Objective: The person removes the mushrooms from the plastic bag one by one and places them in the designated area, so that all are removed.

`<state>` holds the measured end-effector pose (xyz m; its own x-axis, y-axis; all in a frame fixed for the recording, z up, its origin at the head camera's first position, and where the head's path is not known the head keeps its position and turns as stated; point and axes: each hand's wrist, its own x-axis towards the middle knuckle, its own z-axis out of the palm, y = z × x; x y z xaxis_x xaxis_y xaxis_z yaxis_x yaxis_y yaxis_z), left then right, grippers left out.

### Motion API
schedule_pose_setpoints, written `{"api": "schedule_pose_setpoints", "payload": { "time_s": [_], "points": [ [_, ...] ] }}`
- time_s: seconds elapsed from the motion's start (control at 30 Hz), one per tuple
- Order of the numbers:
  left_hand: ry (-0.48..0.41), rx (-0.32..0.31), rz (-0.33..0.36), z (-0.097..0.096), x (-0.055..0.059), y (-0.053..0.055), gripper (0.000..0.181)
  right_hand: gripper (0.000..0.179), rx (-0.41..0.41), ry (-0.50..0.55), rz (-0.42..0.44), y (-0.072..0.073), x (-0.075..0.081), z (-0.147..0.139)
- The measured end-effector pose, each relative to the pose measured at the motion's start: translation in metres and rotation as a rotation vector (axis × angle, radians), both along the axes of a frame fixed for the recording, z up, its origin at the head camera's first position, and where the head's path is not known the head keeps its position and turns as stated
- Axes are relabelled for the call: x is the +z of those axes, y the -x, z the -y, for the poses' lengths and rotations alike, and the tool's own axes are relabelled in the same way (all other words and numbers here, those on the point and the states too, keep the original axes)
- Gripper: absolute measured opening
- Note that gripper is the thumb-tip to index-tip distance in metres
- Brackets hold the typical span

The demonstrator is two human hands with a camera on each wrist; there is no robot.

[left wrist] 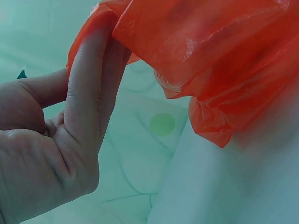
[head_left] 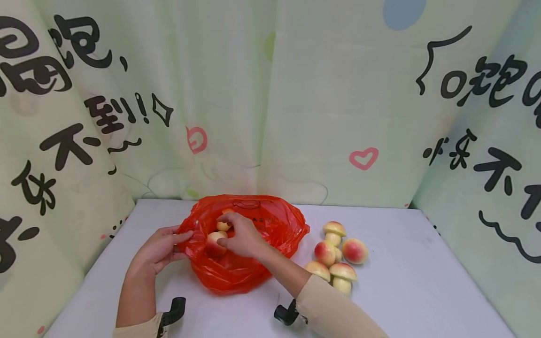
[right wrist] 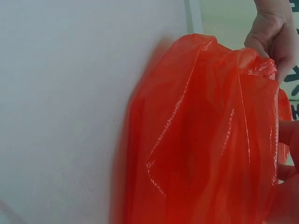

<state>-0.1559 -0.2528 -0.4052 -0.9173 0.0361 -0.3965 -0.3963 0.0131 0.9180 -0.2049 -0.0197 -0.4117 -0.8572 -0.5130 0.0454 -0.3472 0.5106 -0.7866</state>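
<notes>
A red plastic bag (head_left: 249,284) sits on the table with its mouth spread wide. My left hand (head_left: 157,248) pinches the bag's left rim, the thumb on top; in the left wrist view its fingers (left wrist: 86,84) run up under the red film. Inside the bag mouth is my right hand (head_left: 246,237), reaching in from the right. Around its fingertips lie a red-and-yellow toy mushroom (head_left: 214,245) and a smaller pale yellow piece (head_left: 223,226). I cannot tell whether the fingers grip either one. The bag film (right wrist: 201,140) covers much of the right wrist view.
Right of the bag lies a cluster of several toy mushrooms (head_left: 343,277), some with tan caps, some with red-flushed caps (head_left: 355,251). My right forearm passes just beside them. The white table (head_left: 405,281) is bordered by printed curtains (head_left: 321,117) at the back and sides.
</notes>
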Motion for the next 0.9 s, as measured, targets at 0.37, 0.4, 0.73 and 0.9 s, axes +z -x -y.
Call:
{"api": "schedule_pose_setpoints", "payload": {
  "time_s": [0.37,0.4,0.73,0.9],
  "points": [
    [-0.007,0.015,-0.005,0.002,0.0,-0.001,0.059,0.053,0.036,-0.06,-0.017,0.003,-0.005,0.01],
    [-0.007,0.015,-0.006,0.002,0.0,-0.001,0.059,0.053,0.037,-0.061,-0.013,0.003,-0.005,0.011],
    [-0.013,0.01,-0.008,0.001,-0.002,0.0,0.059,0.051,0.043,-0.117,-0.044,0.007,-0.012,0.015],
    [-0.007,0.012,-0.004,0.0,-0.001,0.0,0.059,0.051,0.059,-0.141,-0.072,0.008,-0.018,0.016]
  ]
}}
